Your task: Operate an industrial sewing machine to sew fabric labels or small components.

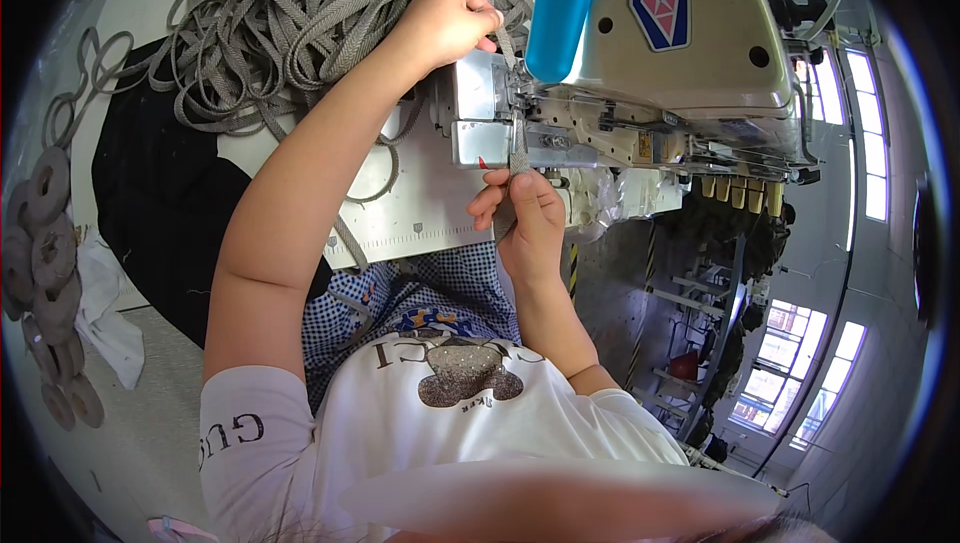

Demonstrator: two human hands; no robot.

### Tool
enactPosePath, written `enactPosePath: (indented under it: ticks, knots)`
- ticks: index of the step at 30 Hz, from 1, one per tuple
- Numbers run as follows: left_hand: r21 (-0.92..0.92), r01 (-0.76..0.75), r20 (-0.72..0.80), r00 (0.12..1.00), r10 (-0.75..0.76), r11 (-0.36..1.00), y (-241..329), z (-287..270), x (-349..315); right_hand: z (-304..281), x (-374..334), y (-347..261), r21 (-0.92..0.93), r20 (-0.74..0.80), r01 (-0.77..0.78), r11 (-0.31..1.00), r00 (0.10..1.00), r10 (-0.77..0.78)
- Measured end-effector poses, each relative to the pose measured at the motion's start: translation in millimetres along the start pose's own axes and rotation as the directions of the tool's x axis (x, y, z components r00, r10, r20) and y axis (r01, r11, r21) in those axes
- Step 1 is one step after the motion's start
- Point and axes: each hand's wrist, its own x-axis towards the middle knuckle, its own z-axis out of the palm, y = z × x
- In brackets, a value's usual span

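Note:
A narrow grey herringbone tape (520, 148) runs through the needle area of a beige industrial sewing machine (690, 73). My right hand (532, 218) is closed on the tape in front of the machine, thumb and forefinger pinching it and the other fingers curled. Beyond the needle area, my left hand (450, 25) pinches the tape's far part (507, 43) between thumb and fingers. The metal plate (480, 98) of the machine lies between the two hands. The stitching point itself is too small to make out.
A large tangled heap of grey tape (300, 33) covers the table's far left, beside black cloth (155, 193). A bottle of blue liquid (560, 18) stands against the machine. Rolls of tape (52, 253) hang or stack at the left edge, near a white cloth (110, 313).

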Motion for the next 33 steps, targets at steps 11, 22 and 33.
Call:
enactPosePath:
  ticks: [11, 22, 33]
  knots:
    - [-0.102, -0.056, 0.069, 0.996, 0.063, 0.993, -3.4, 4.2, 1.9, -4.3, -0.5, -0.3, 0.002, 0.004, -0.01, 1.0, 1.0, 0.01]
    - [-0.151, -0.057, 0.148, 0.986, 0.08, 0.987, 7.3, -4.3, -3.6, -1.9, 2.1, -2.4, 0.031, 0.037, -0.02, 0.999, 0.999, 0.018]
    - [0.0, -0.064, 0.124, 0.99, 0.064, 0.998, 44.1, -11.9, -25.1, -12.5, 0.1, -10.2, 0.047, 0.124, -0.129, 0.991, 0.985, 0.122]
